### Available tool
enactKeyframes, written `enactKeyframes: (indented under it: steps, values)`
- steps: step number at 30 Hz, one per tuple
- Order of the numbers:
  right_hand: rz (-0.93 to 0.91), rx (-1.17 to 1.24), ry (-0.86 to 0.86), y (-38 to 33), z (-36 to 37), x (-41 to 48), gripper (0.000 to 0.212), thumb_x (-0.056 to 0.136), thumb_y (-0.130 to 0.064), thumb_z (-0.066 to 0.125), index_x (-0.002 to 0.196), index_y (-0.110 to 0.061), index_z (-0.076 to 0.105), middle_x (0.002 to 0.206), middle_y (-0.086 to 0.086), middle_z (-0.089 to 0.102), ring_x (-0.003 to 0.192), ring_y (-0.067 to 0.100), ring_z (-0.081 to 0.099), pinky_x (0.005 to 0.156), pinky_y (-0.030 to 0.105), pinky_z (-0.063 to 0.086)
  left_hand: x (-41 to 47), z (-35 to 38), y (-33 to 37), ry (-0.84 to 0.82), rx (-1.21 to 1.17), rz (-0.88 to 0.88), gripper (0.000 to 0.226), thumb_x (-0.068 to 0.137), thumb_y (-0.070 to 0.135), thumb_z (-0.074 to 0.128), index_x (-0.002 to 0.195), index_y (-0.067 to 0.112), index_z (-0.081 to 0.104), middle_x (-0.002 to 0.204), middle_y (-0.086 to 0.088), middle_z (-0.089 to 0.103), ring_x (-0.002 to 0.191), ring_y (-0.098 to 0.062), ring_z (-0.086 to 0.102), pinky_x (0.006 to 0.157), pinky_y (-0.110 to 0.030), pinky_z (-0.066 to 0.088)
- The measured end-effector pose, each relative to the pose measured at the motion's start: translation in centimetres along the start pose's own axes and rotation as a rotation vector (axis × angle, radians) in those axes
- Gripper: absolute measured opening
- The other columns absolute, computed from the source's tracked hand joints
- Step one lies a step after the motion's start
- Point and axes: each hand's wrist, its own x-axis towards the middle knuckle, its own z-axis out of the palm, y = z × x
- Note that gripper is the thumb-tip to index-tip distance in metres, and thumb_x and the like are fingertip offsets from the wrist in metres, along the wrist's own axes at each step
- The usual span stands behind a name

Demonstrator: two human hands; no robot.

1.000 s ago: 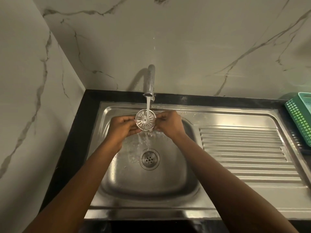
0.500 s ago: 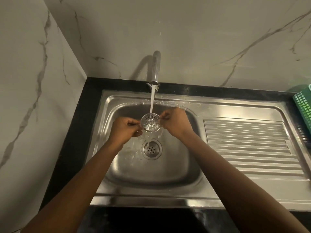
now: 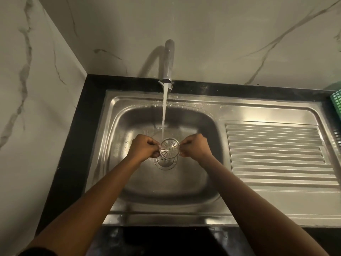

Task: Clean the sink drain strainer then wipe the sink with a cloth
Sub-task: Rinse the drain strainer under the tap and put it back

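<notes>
A round metal drain strainer [image 3: 169, 149] hangs in the stream of water from the tap [image 3: 168, 65], just above the drain hole [image 3: 166, 163] of the steel sink [image 3: 129, 126]. My left hand [image 3: 145, 147] pinches its left rim and my right hand [image 3: 195, 146] pinches its right rim, fingers curled. The strainer hides part of the drain. No cloth is in view.
A ribbed steel draining board [image 3: 276, 154] lies right of the basin. A green plastic basket [image 3: 336, 102] shows at the far right edge. Black counter [image 3: 73, 145] frames the sink, with marble walls at the left and behind.
Both hands have lowered the strainer from just under the spout down to just above the drain. Water keeps running onto it.
</notes>
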Motion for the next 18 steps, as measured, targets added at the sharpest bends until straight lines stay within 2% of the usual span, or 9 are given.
enactKeyframes:
  steps: [3, 8, 11, 14, 16, 18]
  values:
    - [0.12, 0.042, -0.035, 2.0, 2.2, 1.1, 0.009, 0.079, 0.007, 0.076, 0.079, -0.002, 0.08, 0.064, 0.01, 0.074, 0.055, 0.017, 0.073, 0.058, 0.03, 0.064, 1.6, 0.8, -2.3, 0.018, 0.056, -0.067, 0.008, 0.086, -0.002, 0.081, 0.083, 0.005, 0.08, 0.075, -0.018, 0.078, 0.069, -0.03, 0.079, 0.073, -0.04, 0.069]
    - [0.206, 0.018, -0.045, 4.3, 5.6, 3.2, 0.009, 0.083, 0.006, 0.075, 0.087, -0.002, 0.078, 0.074, 0.015, 0.074, 0.049, 0.014, 0.069, 0.047, 0.021, 0.055, 4.0, 1.9, -5.6, 0.04, 0.113, -0.162, 0.022, 0.085, -0.005, 0.082, 0.073, 0.013, 0.077, 0.078, -0.017, 0.079, 0.066, -0.027, 0.08, 0.071, -0.042, 0.069]
    - [0.212, -0.049, -0.024, 5.4, 7.1, 4.4, 0.013, 0.085, 0.002, 0.076, 0.096, -0.004, 0.08, 0.074, 0.007, 0.071, 0.043, 0.002, 0.063, 0.039, 0.01, 0.044, 5.2, 2.7, -7.2, 0.082, 0.157, -0.185, 0.026, 0.08, -0.007, 0.084, 0.069, 0.015, 0.079, 0.075, -0.013, 0.079, 0.065, -0.026, 0.08, 0.071, -0.045, 0.069]
    - [0.217, -0.11, 0.008, 6.3, 8.2, 5.5, 0.016, 0.086, -0.005, 0.075, 0.098, -0.013, 0.082, 0.079, 0.001, 0.068, 0.056, 0.004, 0.059, 0.035, 0.002, 0.032, 6.2, 3.3, -8.4, 0.1, 0.217, -0.2, 0.019, 0.077, -0.005, 0.087, 0.07, 0.012, 0.081, 0.075, -0.011, 0.08, 0.071, -0.027, 0.081, 0.072, -0.046, 0.069]
    - [0.219, -0.121, 0.031, 6.8, 8.8, 6.1, 0.016, 0.087, -0.007, 0.074, 0.098, -0.016, 0.082, 0.081, 0.003, 0.07, 0.056, 0.002, 0.055, 0.035, 0.003, 0.032, 6.7, 3.7, -8.9, 0.104, 0.243, -0.198, 0.016, 0.076, -0.004, 0.087, 0.072, 0.01, 0.082, 0.076, -0.012, 0.08, 0.072, -0.027, 0.081, 0.072, -0.047, 0.069]
    - [0.221, -0.145, 0.043, 7.1, 9.1, 6.5, 0.015, 0.087, -0.011, 0.074, 0.097, -0.017, 0.083, 0.087, 0.005, 0.075, 0.059, 0.007, 0.058, 0.046, 0.007, 0.041, 7.2, 4.1, -9.1, 0.107, 0.288, -0.17, 0.012, 0.076, -0.003, 0.086, 0.072, 0.008, 0.082, 0.078, -0.013, 0.08, 0.074, -0.026, 0.08, 0.072, -0.046, 0.068]
